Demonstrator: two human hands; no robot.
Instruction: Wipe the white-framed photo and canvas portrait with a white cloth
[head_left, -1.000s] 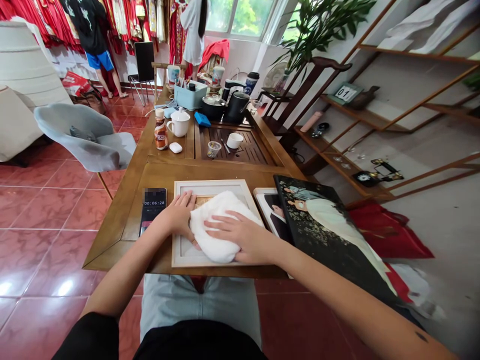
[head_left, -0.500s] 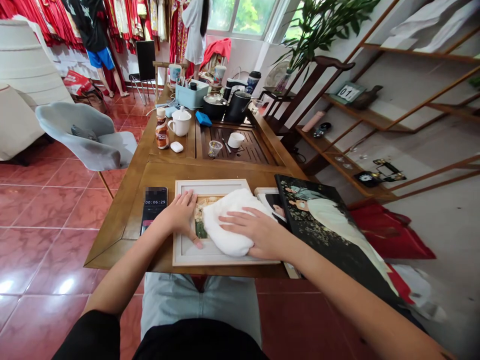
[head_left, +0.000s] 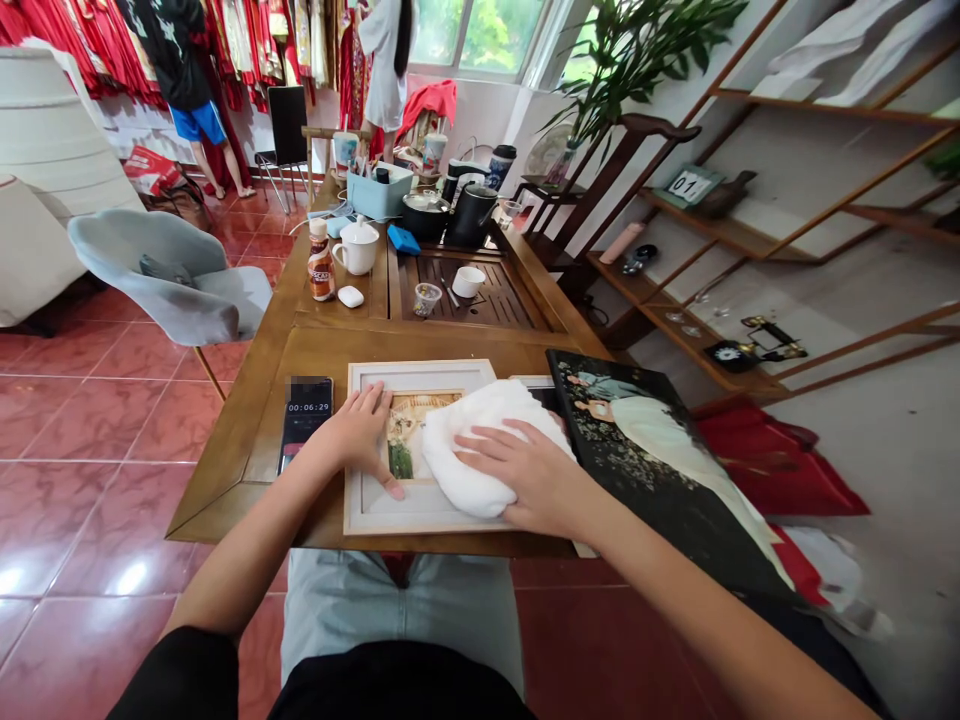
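A picture frame [head_left: 420,508] with a pale border lies flat near the table's front edge, part of its picture [head_left: 405,435] uncovered on the left. My left hand [head_left: 366,440] rests on the frame's left side, fingers outstretched and thumb spread. On the frame's right half is a bunched white cloth [head_left: 457,470]. My right hand [head_left: 532,465] presses down on this cloth and holds it, fingers draped over the top. The cloth hides the frame's right edge and part of the picture.
Left of the frame lies a phone [head_left: 307,420]; at right, a large dark photo panel [head_left: 645,440] overlaps another frame. Beyond stand a bottle [head_left: 320,265], a lidded white cup [head_left: 357,248] and a tea tray [head_left: 502,300]. Two people stand in the background by hanging clothes.
My right hand has slid the white cloth to the right across the frame, showing more of the picture. The left hand stays in place on the frame.
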